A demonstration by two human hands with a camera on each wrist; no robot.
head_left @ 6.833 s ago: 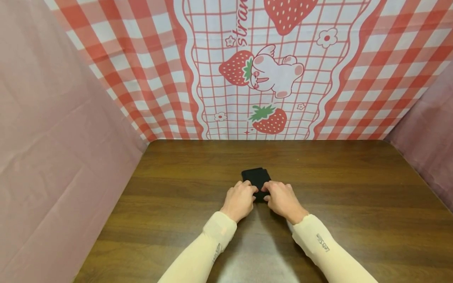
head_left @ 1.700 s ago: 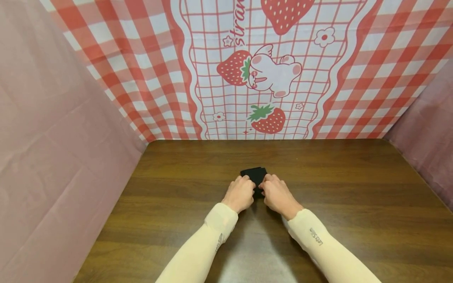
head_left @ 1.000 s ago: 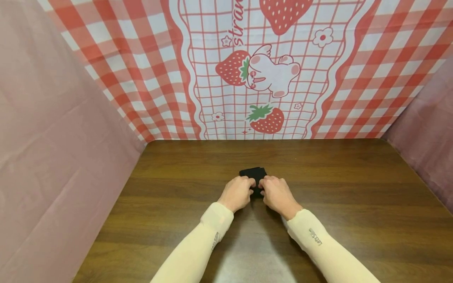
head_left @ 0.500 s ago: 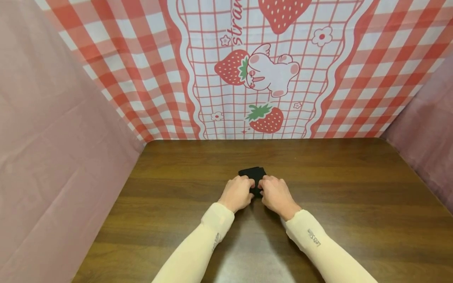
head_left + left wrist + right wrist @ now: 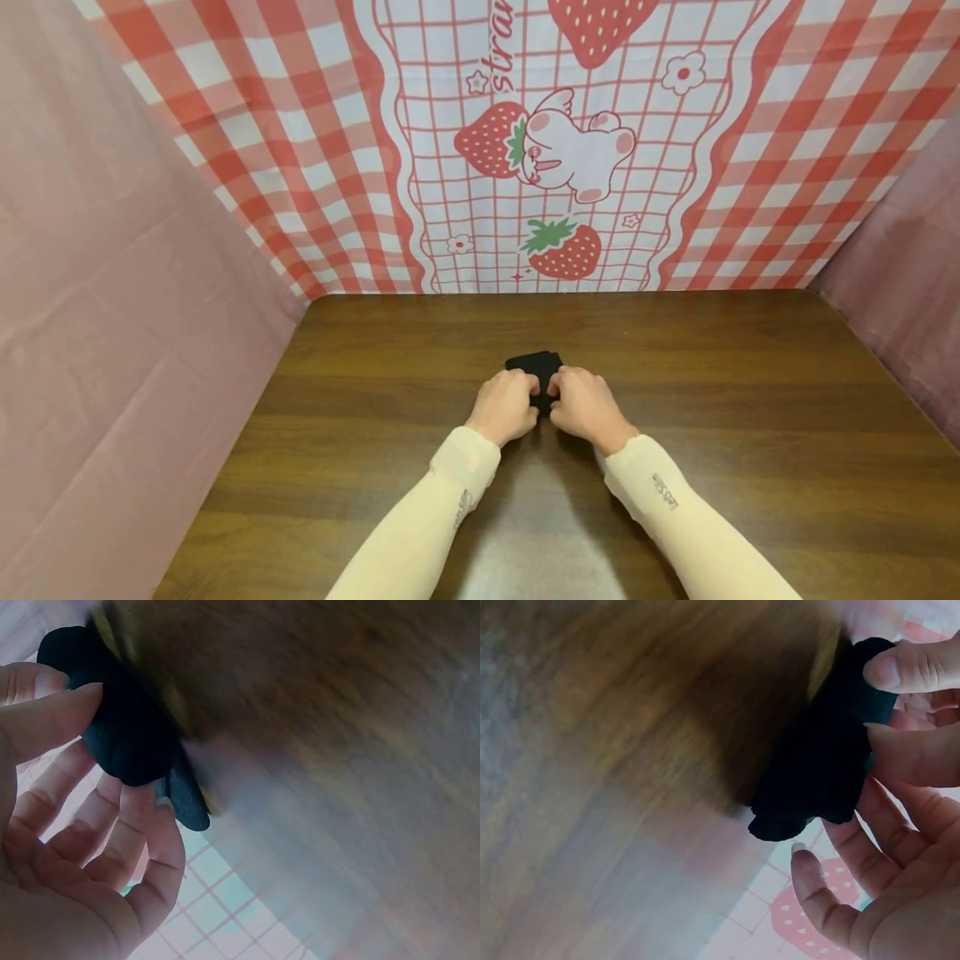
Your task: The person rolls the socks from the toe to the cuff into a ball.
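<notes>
A small piece of folded black cloth (image 5: 536, 363) lies near the middle of the wooden table, its far end flat. The near end looks thick and rounded, like a roll, in both wrist views. My left hand (image 5: 504, 407) pinches this black cloth (image 5: 124, 724) at its left side, thumb on the near face and fingers curled behind. On the right side my right hand (image 5: 588, 404) pinches the cloth (image 5: 817, 757) between thumb and fingers. Both hands partly cover the cloth in the head view, so its exact kind cannot be told.
The brown wooden table (image 5: 360, 467) reaches back to a red-and-white checked strawberry curtain (image 5: 435, 167). Pink cloth (image 5: 150, 333) hangs along the left side, and another pink drape (image 5: 900, 275) on the right.
Both hands have moved slightly away from me along the cloth, and less of it shows. Over the last second the hands barely shift and keep hold of the cloth.
</notes>
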